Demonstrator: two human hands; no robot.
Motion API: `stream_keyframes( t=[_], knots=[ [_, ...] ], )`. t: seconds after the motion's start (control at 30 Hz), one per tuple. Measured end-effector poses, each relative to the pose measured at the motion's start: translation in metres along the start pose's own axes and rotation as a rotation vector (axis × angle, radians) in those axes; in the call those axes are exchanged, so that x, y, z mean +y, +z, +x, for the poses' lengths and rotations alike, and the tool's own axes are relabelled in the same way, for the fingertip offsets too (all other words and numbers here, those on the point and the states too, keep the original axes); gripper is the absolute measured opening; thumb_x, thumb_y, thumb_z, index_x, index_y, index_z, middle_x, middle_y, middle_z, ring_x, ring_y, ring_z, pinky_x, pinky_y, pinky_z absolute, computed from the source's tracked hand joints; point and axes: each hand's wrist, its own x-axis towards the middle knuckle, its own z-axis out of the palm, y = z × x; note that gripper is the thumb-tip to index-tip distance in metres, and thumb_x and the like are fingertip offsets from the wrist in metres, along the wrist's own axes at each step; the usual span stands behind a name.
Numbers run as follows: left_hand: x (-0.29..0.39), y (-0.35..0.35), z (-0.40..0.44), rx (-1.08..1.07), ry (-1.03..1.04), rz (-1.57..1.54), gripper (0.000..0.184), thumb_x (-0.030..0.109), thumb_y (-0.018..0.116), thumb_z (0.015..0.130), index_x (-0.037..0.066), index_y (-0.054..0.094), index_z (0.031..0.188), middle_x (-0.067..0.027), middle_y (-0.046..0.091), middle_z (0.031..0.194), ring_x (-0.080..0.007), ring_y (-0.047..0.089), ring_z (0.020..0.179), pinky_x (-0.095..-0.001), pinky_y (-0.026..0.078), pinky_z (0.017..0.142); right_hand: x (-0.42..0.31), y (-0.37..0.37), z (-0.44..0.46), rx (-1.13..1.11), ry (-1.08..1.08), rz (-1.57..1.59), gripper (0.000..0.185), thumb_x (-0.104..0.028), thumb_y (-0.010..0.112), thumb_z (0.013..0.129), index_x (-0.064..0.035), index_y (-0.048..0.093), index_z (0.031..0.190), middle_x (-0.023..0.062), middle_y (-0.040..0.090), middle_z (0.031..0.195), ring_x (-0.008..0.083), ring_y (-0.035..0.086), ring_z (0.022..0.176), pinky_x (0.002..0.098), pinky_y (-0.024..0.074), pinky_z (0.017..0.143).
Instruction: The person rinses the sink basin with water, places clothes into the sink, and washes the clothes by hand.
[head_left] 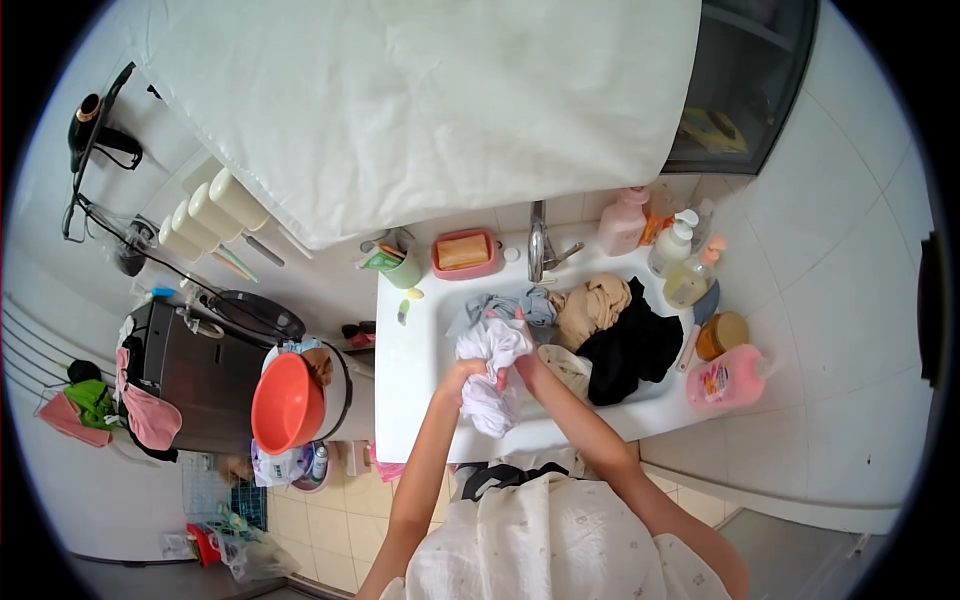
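A bunched white cloth garment is squeezed between my two hands over the left part of the sink. My left hand is closed around its left side, and my right hand grips it from the right. Folds of the cloth hide some of my fingers. Behind it in the basin lie a grey-blue cloth and a beige cloth. A black cloth is heaped at the right, beside a cream cloth.
The faucet rises behind the basin. A pink soap dish and a green cup stand on the left ledge. Several bottles, including a pink jug, line the right side. An orange basin tilts on a white washer-like tub at left.
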Motion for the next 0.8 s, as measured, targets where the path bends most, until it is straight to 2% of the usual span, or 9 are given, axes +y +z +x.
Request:
stream_keyframes(
  t=[0.1, 0.17, 0.27, 0.37, 0.47, 0.57, 0.7, 0.77, 0.8],
  knots=[
    [-0.009, 0.007, -0.007, 0.185, 0.089, 0.100, 0.029, 0.013, 0.050, 0.059, -0.008, 0.054, 0.078, -0.0166, 0.056, 0.069, -0.0263, 0.055, 0.061, -0.0337, 0.046, 0.061, -0.040, 0.084, -0.034, -0.218, 0.043, 0.333, 0.063, -0.057, 0.031, 0.082, -0.0127, 0.032, 0.127, 0.0122, 0.041, 0.124, 0.0244, 0.048, 0.104, 0.0381, 0.0349, 0.091],
    [-0.012, -0.002, -0.001, 0.024, 0.096, -0.030, 0.029, 0.012, 0.049, 0.057, -0.009, 0.052, 0.077, -0.0163, 0.054, 0.068, -0.0272, 0.054, 0.060, -0.0343, 0.046, 0.061, -0.047, 0.079, -0.039, -0.324, 0.035, 0.336, 0.060, -0.053, 0.031, 0.084, -0.0123, 0.031, 0.128, 0.0124, 0.039, 0.126, 0.0223, 0.045, 0.109, 0.0346, 0.0361, 0.091],
    [-0.013, -0.012, 0.010, -0.437, -0.001, -0.381, 0.027, 0.012, 0.048, 0.058, -0.009, 0.051, 0.075, -0.0155, 0.053, 0.065, -0.0276, 0.053, 0.058, -0.0350, 0.046, 0.061, -0.051, 0.075, -0.050, -0.146, 0.092, 0.235, 0.054, -0.045, 0.037, 0.084, -0.0129, 0.031, 0.127, 0.0109, 0.041, 0.123, 0.0207, 0.046, 0.106, 0.0334, 0.0390, 0.088],
    [-0.008, -0.009, 0.005, -0.190, -0.099, -0.215, 0.026, 0.014, 0.049, 0.058, -0.007, 0.051, 0.074, -0.0149, 0.052, 0.065, -0.0278, 0.054, 0.060, -0.0354, 0.047, 0.064, -0.055, 0.083, -0.065, -0.044, -0.038, -0.156, 0.057, -0.035, 0.050, 0.082, -0.0079, 0.029, 0.129, 0.0128, 0.039, 0.122, 0.0211, 0.044, 0.106, 0.0306, 0.0380, 0.088],
    [0.006, 0.009, 0.001, -0.013, -0.275, -0.172, 0.026, 0.015, 0.050, 0.059, -0.006, 0.052, 0.074, -0.0149, 0.054, 0.066, -0.0274, 0.056, 0.062, -0.0353, 0.048, 0.066, -0.056, 0.100, -0.065, 0.123, -0.140, -0.655, 0.045, -0.008, 0.065, 0.071, -0.0044, 0.046, 0.112, 0.0052, 0.050, 0.097, 0.0103, 0.048, 0.085, 0.0227, 0.0403, 0.074],
    [0.010, 0.012, 0.005, 0.038, -0.397, -0.031, 0.026, 0.015, 0.051, 0.059, -0.005, 0.053, 0.077, -0.0147, 0.056, 0.067, -0.0270, 0.058, 0.064, -0.0361, 0.049, 0.066, -0.045, 0.085, -0.052, 0.225, -0.073, -0.695, 0.027, -0.011, 0.066, 0.071, -0.0043, 0.054, 0.094, 0.0026, 0.054, 0.085, 0.0085, 0.050, 0.078, 0.0228, 0.0416, 0.067],
    [-0.006, 0.018, 0.012, 0.234, -0.259, 0.289, 0.030, 0.011, 0.052, 0.059, -0.004, 0.054, 0.085, -0.0148, 0.058, 0.070, -0.0270, 0.059, 0.064, -0.0368, 0.049, 0.064, -0.039, 0.077, -0.039, 0.252, -0.102, -0.750, 0.019, -0.015, 0.067, 0.071, -0.0050, 0.055, 0.082, 0.0017, 0.056, 0.075, 0.0073, 0.051, 0.071, 0.0222, 0.0417, 0.062],
    [-0.012, 0.013, 0.018, 0.320, -0.116, 0.480, 0.067, 0.011, 0.055, 0.058, 0.001, 0.035, 0.121, -0.0204, 0.053, 0.100, -0.0242, 0.056, 0.088, -0.0333, 0.046, 0.077, -0.041, 0.073, -0.028, 0.341, -0.065, -1.038, 0.029, -0.025, 0.069, 0.069, -0.0047, 0.056, 0.084, 0.0051, 0.058, 0.077, 0.0078, 0.051, 0.069, 0.0211, 0.0417, 0.061],
    [-0.014, 0.012, 0.019, 0.319, -0.114, 0.477, 0.067, 0.011, 0.055, 0.058, 0.001, 0.035, 0.121, -0.0204, 0.053, 0.100, -0.0242, 0.056, 0.088, -0.0333, 0.046, 0.077, -0.042, 0.071, -0.028, 0.340, -0.064, -1.042, 0.029, -0.025, 0.069, 0.069, -0.0047, 0.056, 0.084, 0.0051, 0.058, 0.077, 0.0078, 0.051, 0.069, 0.0211, 0.0417, 0.061]
  ],
)
